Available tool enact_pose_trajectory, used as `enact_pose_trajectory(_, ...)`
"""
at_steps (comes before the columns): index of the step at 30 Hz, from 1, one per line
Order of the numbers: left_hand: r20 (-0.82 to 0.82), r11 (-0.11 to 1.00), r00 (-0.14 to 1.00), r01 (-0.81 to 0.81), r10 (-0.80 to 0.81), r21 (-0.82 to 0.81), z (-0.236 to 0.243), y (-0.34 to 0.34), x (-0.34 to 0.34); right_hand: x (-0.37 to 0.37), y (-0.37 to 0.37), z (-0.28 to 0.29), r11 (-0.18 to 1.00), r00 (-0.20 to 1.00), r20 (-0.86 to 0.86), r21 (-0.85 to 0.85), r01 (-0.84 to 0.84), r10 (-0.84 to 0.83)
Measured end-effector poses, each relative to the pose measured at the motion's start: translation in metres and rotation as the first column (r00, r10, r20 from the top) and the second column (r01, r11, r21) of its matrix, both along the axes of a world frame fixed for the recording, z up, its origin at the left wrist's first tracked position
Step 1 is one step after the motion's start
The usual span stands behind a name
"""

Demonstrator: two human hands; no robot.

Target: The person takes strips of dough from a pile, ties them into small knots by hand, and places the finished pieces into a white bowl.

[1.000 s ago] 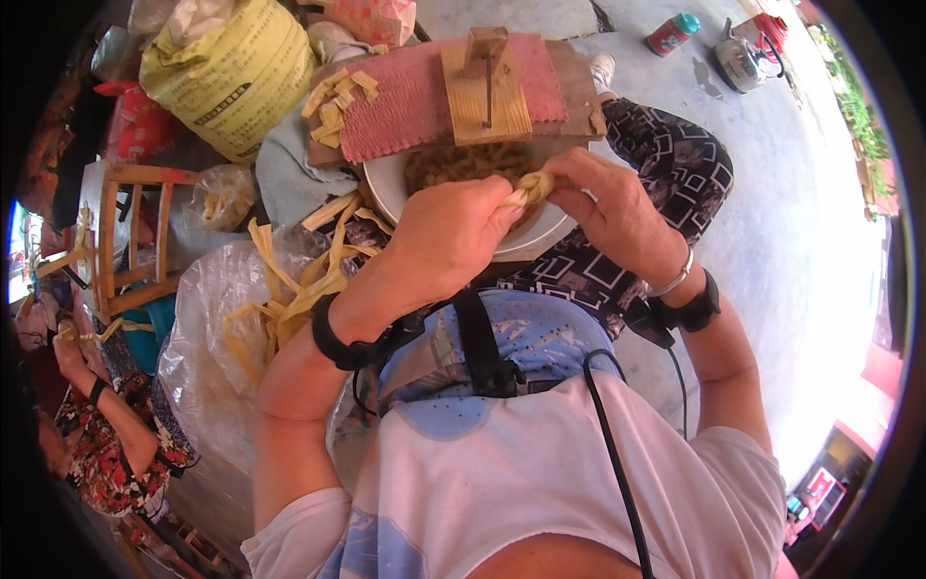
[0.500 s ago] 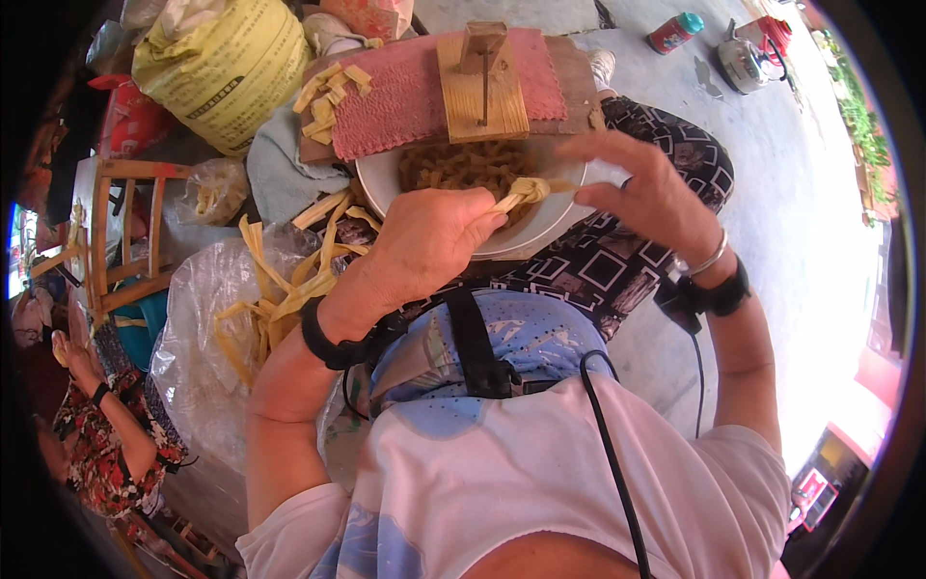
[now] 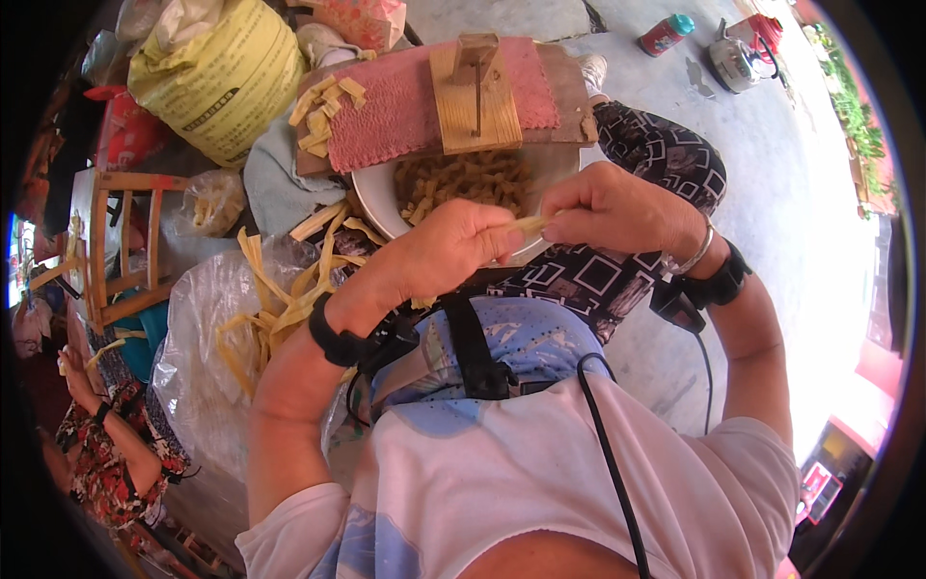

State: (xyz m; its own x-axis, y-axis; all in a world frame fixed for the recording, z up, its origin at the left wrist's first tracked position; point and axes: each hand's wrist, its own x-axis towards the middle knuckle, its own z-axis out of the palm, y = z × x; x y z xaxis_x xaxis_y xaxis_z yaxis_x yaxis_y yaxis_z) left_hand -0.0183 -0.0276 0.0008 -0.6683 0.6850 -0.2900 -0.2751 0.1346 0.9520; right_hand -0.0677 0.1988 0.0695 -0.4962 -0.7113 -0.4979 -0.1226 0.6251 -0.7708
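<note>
Over a white basin [image 3: 371, 188], both of my hands are closed on one pale yellow flat strip [image 3: 529, 226]. My left hand [image 3: 439, 249] pinches its left part, and a bit of yellow hangs below the palm. The right end is between the thumb and fingers of my right hand [image 3: 612, 207]. Only a short stretch shows between the two hands; any knot is hidden by fingers. Many short, brownish-yellow knotted pieces [image 3: 453, 183] lie in the basin. More long yellow strips [image 3: 289, 299] are on a clear plastic sheet [image 3: 198, 357] to my left.
Across the basin's far side lies a board with a pink mat [image 3: 386, 111] and a wooden block [image 3: 476, 96]; short strips [image 3: 323, 111] sit at its left. A yellow sack [image 3: 217, 77], a wooden chair [image 3: 125, 246] and a co-worker's arm [image 3: 125, 434] are leftward. A kettle [image 3: 735, 63] stands far right.
My right hand has come in leftward and down from open, loose fingers to a pinch on the strip. The knot seen before at the strip is now covered by my hands.
</note>
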Motion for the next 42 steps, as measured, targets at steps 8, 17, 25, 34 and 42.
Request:
enact_pose_trajectory(8, -0.200, 0.990, 0.972, -0.135, 0.126, -0.033, -0.005, -0.005, -0.009, 0.007, 0.010, -0.006, 0.988, 0.973, -0.179, 0.022, 0.151, -0.145)
enact_pose_trajectory(17, -0.047, 0.971, 0.971, -0.230, 0.233, 0.061, 0.030, 0.029, -0.014, 0.022, 0.002, 0.000, 0.999, 0.791, -0.612, -0.035, 0.015, -0.033)
enact_pose_trajectory(25, 0.060, 0.963, 0.964, -0.263, 0.260, 0.054, 0.010, 0.006, -0.004, 0.019, 0.009, -0.015, 0.969, 0.774, -0.630, -0.225, -0.106, -0.061)
enact_pose_trajectory(34, 0.000, 0.974, 0.976, -0.219, 0.219, -0.062, 0.011, -0.005, -0.026, -0.014, 0.006, -0.054, 0.797, 0.894, -0.010, -0.457, 0.395, -0.449)
enact_pose_trajectory(42, -0.249, 0.949, 0.932, -0.296, 0.262, -0.109, -0.010, -0.026, -0.063, -0.032, -0.005, -0.061, 0.738, 0.805, 0.106, -0.344, 0.581, -0.584)
